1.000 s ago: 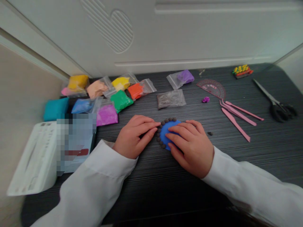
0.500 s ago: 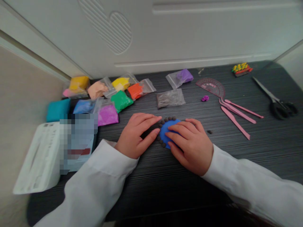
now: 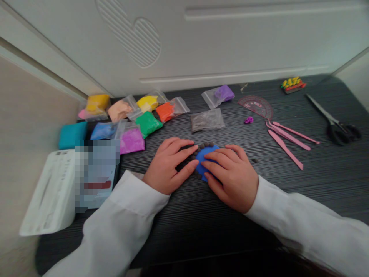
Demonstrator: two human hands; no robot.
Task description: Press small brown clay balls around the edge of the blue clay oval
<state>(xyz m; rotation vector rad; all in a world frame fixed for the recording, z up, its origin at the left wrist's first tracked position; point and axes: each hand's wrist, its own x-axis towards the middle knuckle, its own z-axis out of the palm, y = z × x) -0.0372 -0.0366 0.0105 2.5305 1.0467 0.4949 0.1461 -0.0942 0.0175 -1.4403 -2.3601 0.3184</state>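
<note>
A round, flat disc of blue clay (image 3: 203,154) lies on the dark table, with small dark clay balls (image 3: 197,174) set along its left and upper rim. My left hand (image 3: 170,167) is at the left side of the disc. Its index finger and thumb reach the rim with a gap between them. Over the right part of the disc lies my right hand (image 3: 230,175), fingers spread and tips resting on the blue clay. That hand hides the disc's right rim. A small dark clay bit (image 3: 255,160) lies just right of my right hand.
Several clay bags, such as a green one (image 3: 148,124) and a grey one (image 3: 207,120), lie at the back and left. Pink tools (image 3: 286,149), a protractor (image 3: 256,105) and scissors (image 3: 334,121) are on the right. A white box (image 3: 49,192) stands left. A white panel (image 3: 230,46) closes the back.
My left hand has shifted slightly right, its thumb and index finger now farther onto the disc's rim. My right hand stays on the disc. The view has moved a little.
</note>
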